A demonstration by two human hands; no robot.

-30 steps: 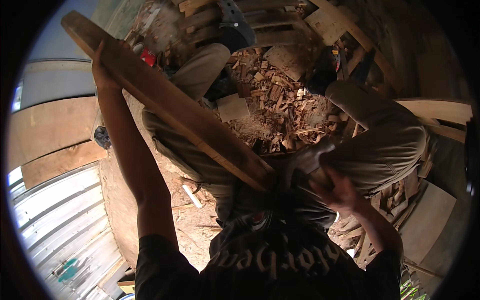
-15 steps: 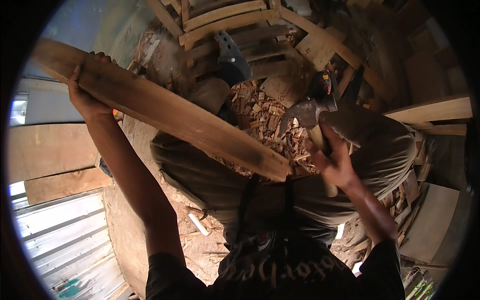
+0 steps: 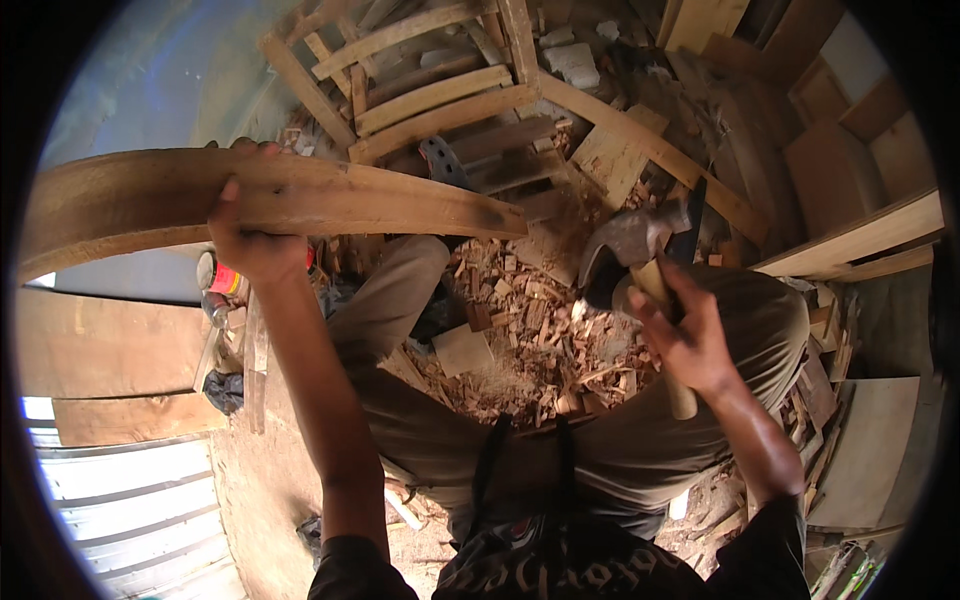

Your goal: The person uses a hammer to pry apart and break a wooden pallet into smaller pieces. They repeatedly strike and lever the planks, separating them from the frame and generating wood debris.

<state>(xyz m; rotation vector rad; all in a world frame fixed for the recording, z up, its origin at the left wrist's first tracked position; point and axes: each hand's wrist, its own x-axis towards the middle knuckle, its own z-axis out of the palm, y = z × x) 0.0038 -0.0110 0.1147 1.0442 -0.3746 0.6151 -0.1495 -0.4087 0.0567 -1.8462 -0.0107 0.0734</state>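
Note:
A long wooden plank (image 3: 390,198) is raised over my left leg, one end reaching the picture's left rim. My left hand (image 3: 258,225) is wrapped round it from below, thumb on the near face and other fingertips behind the upper edge. On the other side, my right hand (image 3: 692,335) grips the wooden handle of a claw hammer (image 3: 630,245) close below its head. The hammer's rusty head points away from me above my right thigh, apart from the plank. Beneath both lies a heap of wood chips (image 3: 540,330) between my legs.
A wooden frame with slats (image 3: 440,110) stands ahead. Past my left forearm is a red-labelled can (image 3: 222,275). Boards (image 3: 860,235) lean at the right, and a flat wood offcut (image 3: 464,350) lies on the chips. Corrugated metal sheet (image 3: 130,500) is at lower left.
The plank has swung from a steep slant to nearly level, its near end lifting away from my lap. My left hand has moved right and slightly down. The hammer remains in my right hand.

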